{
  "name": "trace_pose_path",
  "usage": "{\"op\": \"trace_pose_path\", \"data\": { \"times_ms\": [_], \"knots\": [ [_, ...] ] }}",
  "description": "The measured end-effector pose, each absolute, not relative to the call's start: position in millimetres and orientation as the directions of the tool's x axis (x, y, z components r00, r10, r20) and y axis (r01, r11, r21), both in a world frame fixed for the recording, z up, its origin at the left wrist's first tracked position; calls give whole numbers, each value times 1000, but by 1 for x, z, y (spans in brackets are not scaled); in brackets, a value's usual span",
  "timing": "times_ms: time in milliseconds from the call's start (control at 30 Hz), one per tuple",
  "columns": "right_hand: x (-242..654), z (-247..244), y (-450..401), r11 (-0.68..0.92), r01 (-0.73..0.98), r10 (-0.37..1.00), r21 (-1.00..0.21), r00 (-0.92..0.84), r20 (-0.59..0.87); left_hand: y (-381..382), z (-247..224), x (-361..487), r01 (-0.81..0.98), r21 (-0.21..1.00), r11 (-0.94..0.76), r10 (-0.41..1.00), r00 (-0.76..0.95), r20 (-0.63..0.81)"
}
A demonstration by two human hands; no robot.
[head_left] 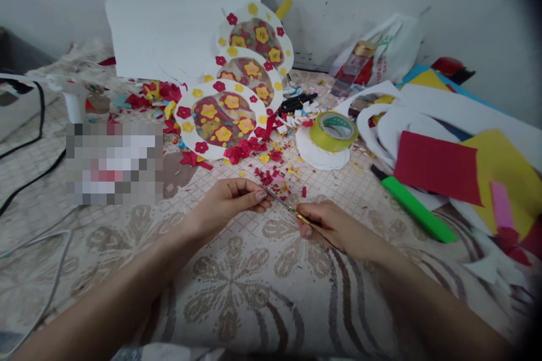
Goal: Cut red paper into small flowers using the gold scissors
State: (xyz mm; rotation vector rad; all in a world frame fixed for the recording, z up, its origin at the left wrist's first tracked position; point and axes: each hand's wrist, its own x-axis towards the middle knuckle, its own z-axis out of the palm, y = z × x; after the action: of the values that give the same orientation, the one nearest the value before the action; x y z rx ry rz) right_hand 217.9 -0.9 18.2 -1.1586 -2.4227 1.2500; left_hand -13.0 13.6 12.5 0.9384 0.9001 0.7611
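Note:
My right hand (324, 223) grips a pair of scissors (283, 203) by the golden handles, the blades pointing up and left. The blade tips reach the fingertips of my left hand (243, 196), whose thumb and fingers are pinched together. Whatever my left hand pinches is too small or hidden to make out. Small red, yellow and pink paper scraps (275, 172) lie on the patterned cloth (231, 279) just beyond the hands. Behind them lean several white paper frames (220, 118) decorated with red and yellow paper flowers.
A yellow tape roll (333, 131) sits on white paper right of centre. Farther right are a green cutter (417, 208), a red paper sheet (438, 166) and yellow paper (503, 175). A bottle (353, 67) stands at the back; cables (42, 287) run along the left.

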Motion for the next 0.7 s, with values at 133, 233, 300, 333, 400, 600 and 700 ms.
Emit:
{"op": "trace_pose_path", "data": {
  "times_ms": [133, 233, 300, 333, 400, 600, 700],
  "knots": [
    [218, 18, -1, 353, 559, 707, -750, -685, -178, 13, 13, -13, -159, 902, 402, 854, 421, -307],
    [217, 18, -2, 352, 578, 714, -736, -675, -188, 13, 13, -13, -162, 898, 409, 854, 415, -314],
    [217, 19, -2, 355, 588, 719, -727, -669, -190, 13, 13, -13, -164, 896, 413, 852, 417, -316],
    [217, 19, -1, 356, 589, 720, -725, -668, -189, 13, 13, -13, -164, 895, 415, 851, 418, -318],
    [217, 20, -1, 356, 589, 720, -726, -667, -188, 13, 13, -13, -162, 894, 417, 849, 421, -320],
    [218, 20, -1, 352, 601, 722, -718, -662, -201, 13, 13, -14, -146, 897, 418, 843, 430, -323],
    [218, 19, -1, 368, 606, 728, -705, -659, -187, 14, 13, -15, -122, 903, 412, 841, 432, -325]
  ]
}}
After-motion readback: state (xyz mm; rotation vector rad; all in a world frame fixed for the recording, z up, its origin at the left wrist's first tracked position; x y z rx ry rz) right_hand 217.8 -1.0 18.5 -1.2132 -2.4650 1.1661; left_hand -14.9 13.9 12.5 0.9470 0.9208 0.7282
